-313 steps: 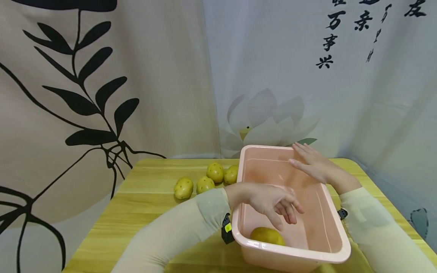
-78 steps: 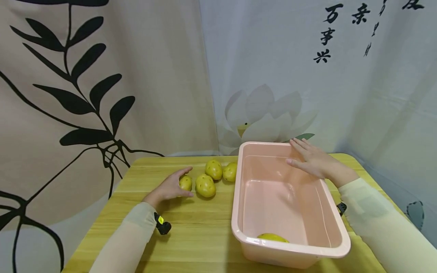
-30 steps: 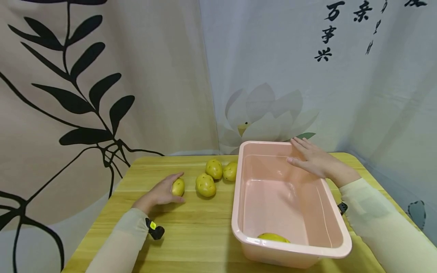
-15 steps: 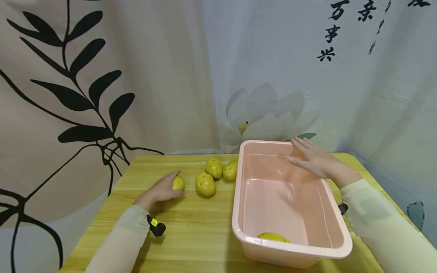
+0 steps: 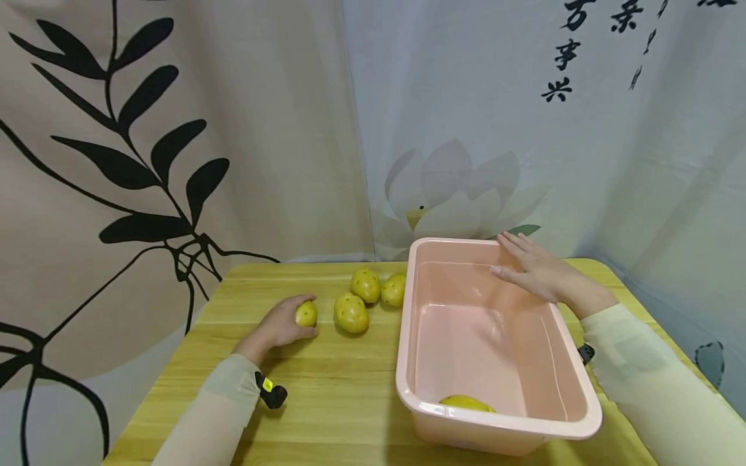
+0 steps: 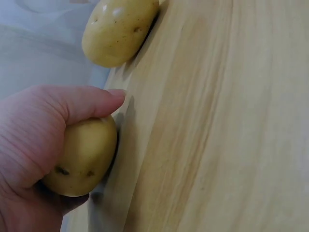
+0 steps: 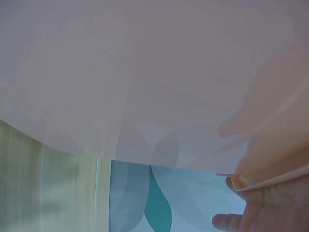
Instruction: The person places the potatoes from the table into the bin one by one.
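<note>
Potato [image 5: 305, 314], 1 pc., ctr-left of frame, on or just off wood-grain table [image 5: 332, 401]; L hand [image 5: 278, 325] curled round it. Prob. firm, solid wt., bit slick; best held at widest girth. R hand [image 5: 539, 272], fingers straight, on plastic basin [image 5: 501, 419] rim, right of frame.

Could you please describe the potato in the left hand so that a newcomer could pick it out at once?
Start at the pink tub on the wooden table; to its left sit three loose potatoes. Just left of those is the held potato, the only one with a hand, the left hand, curled round it.
</note>
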Demonstrator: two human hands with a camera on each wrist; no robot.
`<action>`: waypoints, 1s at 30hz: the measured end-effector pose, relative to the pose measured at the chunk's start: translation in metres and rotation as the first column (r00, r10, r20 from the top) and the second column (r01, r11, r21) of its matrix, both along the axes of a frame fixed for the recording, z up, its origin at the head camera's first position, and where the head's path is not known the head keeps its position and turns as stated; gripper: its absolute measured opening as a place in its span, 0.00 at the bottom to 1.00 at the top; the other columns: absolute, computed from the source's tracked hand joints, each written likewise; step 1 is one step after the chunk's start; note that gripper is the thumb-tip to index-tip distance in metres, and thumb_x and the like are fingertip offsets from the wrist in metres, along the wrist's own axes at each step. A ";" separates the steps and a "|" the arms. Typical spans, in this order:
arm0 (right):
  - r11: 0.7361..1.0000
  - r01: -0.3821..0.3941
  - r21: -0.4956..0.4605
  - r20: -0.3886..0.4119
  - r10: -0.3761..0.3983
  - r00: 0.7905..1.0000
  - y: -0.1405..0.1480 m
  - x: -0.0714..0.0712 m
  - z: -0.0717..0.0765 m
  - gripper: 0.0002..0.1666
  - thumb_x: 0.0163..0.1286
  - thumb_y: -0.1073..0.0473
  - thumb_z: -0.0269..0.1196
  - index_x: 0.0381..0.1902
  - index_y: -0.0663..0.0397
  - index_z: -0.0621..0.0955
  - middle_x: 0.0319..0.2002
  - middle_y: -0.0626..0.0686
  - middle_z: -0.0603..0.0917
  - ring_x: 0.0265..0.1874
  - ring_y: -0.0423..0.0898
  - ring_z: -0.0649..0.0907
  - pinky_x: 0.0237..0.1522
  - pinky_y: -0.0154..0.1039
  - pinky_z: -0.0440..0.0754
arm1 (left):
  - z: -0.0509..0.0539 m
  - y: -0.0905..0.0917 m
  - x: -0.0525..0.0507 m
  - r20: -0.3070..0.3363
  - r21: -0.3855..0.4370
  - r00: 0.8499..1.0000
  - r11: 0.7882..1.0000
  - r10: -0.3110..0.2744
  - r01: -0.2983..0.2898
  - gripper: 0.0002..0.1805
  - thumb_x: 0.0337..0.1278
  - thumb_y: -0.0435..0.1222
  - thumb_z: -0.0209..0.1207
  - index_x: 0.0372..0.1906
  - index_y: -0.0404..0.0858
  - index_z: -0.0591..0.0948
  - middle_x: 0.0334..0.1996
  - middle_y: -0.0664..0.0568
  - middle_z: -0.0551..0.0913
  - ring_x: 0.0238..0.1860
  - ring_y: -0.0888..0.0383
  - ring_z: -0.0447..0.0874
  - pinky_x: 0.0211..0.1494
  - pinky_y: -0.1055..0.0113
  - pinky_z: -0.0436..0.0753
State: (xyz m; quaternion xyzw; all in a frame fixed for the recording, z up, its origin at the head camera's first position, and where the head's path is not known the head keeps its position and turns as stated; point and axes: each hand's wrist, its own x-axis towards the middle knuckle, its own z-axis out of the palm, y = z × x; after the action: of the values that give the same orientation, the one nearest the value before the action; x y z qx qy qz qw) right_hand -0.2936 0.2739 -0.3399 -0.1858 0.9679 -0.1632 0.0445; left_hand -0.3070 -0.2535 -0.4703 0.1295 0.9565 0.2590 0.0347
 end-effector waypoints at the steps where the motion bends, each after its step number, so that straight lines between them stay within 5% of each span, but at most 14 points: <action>1: 1.000 -0.003 -0.003 -0.002 0.003 1.000 0.000 0.000 0.000 0.51 0.70 0.29 0.47 0.77 0.49 0.44 0.76 0.60 0.43 0.73 0.63 0.41 0.65 0.69 0.42 | 0.000 0.001 0.001 -0.017 -0.008 1.000 1.000 -0.004 0.004 0.44 0.45 0.45 0.72 0.69 0.42 0.67 0.66 0.40 0.68 0.64 0.38 0.65 0.63 0.42 0.67; 14: 1.000 -0.018 0.001 -0.018 0.018 1.000 0.000 0.000 -0.001 0.50 0.71 0.31 0.47 0.77 0.51 0.44 0.76 0.61 0.43 0.73 0.64 0.41 0.66 0.68 0.43 | 0.001 0.005 0.017 -0.045 -0.069 0.999 0.998 -0.010 0.007 0.45 0.43 0.49 0.73 0.70 0.49 0.67 0.60 0.44 0.72 0.58 0.43 0.71 0.59 0.43 0.71; 22: 1.000 -0.018 -0.001 -0.008 0.018 1.000 -0.001 0.000 -0.001 0.50 0.71 0.31 0.47 0.77 0.51 0.44 0.76 0.61 0.43 0.73 0.64 0.41 0.66 0.68 0.42 | 0.001 0.008 0.032 -0.045 -0.116 0.997 0.992 -0.059 0.054 0.44 0.44 0.49 0.73 0.69 0.49 0.68 0.66 0.45 0.69 0.65 0.43 0.66 0.64 0.44 0.66; 30: 1.000 -0.017 -0.007 0.000 0.017 1.000 -0.001 0.001 0.001 0.51 0.70 0.30 0.47 0.77 0.51 0.44 0.76 0.61 0.42 0.73 0.64 0.41 0.66 0.69 0.42 | 0.007 0.016 0.054 -0.064 -0.202 0.989 0.972 -0.134 0.119 0.40 0.41 0.45 0.73 0.65 0.49 0.72 0.60 0.48 0.74 0.60 0.47 0.73 0.60 0.49 0.72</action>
State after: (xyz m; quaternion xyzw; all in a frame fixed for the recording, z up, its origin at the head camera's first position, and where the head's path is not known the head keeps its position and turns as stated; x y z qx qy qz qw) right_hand -0.2924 0.2729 -0.3393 -0.1939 0.9657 -0.1664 0.0454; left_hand -0.2535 -0.2372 -0.4632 0.1958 0.9680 0.1547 0.0270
